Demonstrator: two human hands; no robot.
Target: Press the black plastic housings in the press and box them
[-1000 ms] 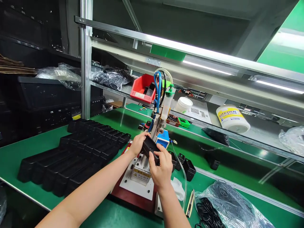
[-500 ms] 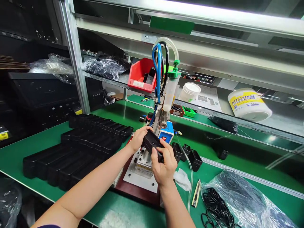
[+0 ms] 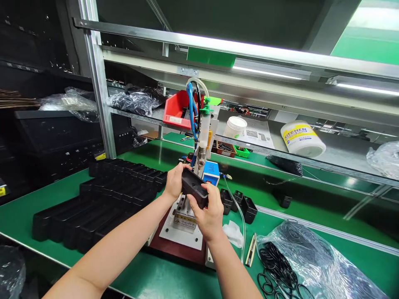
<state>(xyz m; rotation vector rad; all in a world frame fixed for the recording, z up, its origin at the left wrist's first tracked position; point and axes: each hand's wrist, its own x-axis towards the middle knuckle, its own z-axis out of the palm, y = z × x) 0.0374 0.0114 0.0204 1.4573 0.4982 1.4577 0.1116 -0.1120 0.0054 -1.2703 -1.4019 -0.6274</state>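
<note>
Head cam: we've got 1 matte blk rectangular housing (image 3: 195, 187), open-faced, tilted in front of the dispenser (image 3: 204, 135). Our L hand (image 3: 175, 180) curls its fingers on the far end; R hand (image 3: 208, 208) grips the near end, thumb & fingers bent round it. We count 3 rows of blk housings (image 3: 118, 185) at L, 2 white plastic tubs (image 3: 302, 140), 1 pile of thin blk rings (image 3: 277, 258) beside a crinkly clear bag (image 3: 327, 261).

The green bench (image 3: 149, 284) bears black cases (image 3: 120, 193) in rows, a press (image 3: 202, 153), small boxes (image 3: 248, 211), a cloth (image 3: 233, 234), a tool (image 3: 251, 250), black rings (image 3: 277, 259) and a clear bag (image 3: 330, 259), while the shelf (image 3: 346, 160) above it carries a red bin (image 3: 174, 120), two tubs (image 3: 302, 140) and a sheet (image 3: 261, 133).
</note>
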